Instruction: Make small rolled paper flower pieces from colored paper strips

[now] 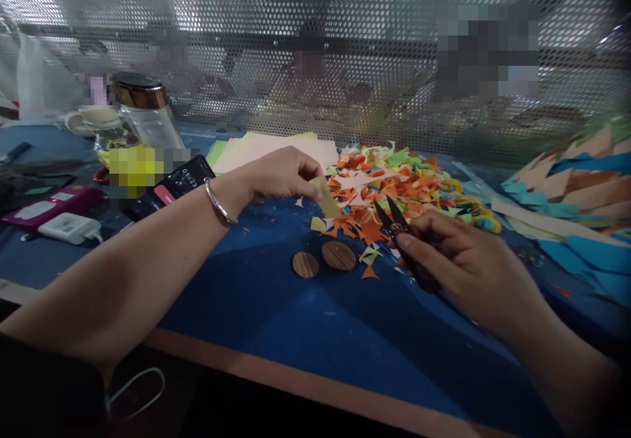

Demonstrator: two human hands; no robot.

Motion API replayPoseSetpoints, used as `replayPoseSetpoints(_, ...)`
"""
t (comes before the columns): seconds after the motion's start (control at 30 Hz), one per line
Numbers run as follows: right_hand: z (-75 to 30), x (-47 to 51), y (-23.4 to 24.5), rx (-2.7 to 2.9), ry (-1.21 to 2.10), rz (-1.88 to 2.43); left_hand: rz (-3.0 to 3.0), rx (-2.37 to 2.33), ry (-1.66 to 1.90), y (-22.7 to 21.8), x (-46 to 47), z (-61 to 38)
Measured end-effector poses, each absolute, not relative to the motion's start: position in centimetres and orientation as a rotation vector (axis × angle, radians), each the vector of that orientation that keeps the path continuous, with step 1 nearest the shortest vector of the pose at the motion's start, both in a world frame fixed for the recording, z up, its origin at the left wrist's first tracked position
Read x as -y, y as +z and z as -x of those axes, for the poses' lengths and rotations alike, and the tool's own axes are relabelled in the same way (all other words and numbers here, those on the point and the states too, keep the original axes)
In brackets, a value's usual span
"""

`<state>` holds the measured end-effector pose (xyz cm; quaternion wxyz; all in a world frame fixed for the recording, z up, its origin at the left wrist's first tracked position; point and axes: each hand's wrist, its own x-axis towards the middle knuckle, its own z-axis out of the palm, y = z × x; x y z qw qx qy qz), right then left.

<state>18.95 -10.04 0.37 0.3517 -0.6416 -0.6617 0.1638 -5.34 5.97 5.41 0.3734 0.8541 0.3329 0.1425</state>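
Observation:
Between the fingertips of my left hand [288,173] is a small piece of yellowish paper [328,200], held just above the edge of the scrap heap. My right hand [451,250] grips a pair of dark scissors [393,218], their blades parted and pointing up and left towards the heap. Orange, yellow, green and pale paper scraps [394,178] form that heap. On the blue table top, below and between my hands, lie two wood-grain ovals, a larger one [338,256] and a smaller one [305,265].
Behind the left wrist lie a lit phone [185,178] and paper sheets [276,152]. A clear lidded jar [148,112], a white charger [70,227] and a magenta case [54,204] are at left. Folded blue and peach paper [586,181] is at right. A perforated metal screen [276,50] closes the back.

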Motion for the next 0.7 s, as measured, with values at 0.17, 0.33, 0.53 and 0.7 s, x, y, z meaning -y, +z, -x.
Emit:
replayPoseSetpoints(0.17, -18.7, 9.7, 0.3, 1.582, 0.610, 1.534, -1.549, -0.633, 0.655, 3.8, -3.0, 2.8)
replayPoseSetpoints(0.33, -18.6, 9.5, -0.4, 1.325, 0.751, 1.413, -1.410, -0.587, 0.561, 2.5, -0.6, 1.0)
replayPoseSetpoints(0.53, -18.1, 9.5, -0.6, 1.261, 0.906, 1.400, -1.348, -0.534, 0.552, 2.0, 0.4, 0.3)
replayPoseSetpoints(0.7, -17.9, 9.3, 0.0, 1.484, 0.748, 1.439, -1.273, -0.544, 0.500, 1.2, 0.9, 0.0)
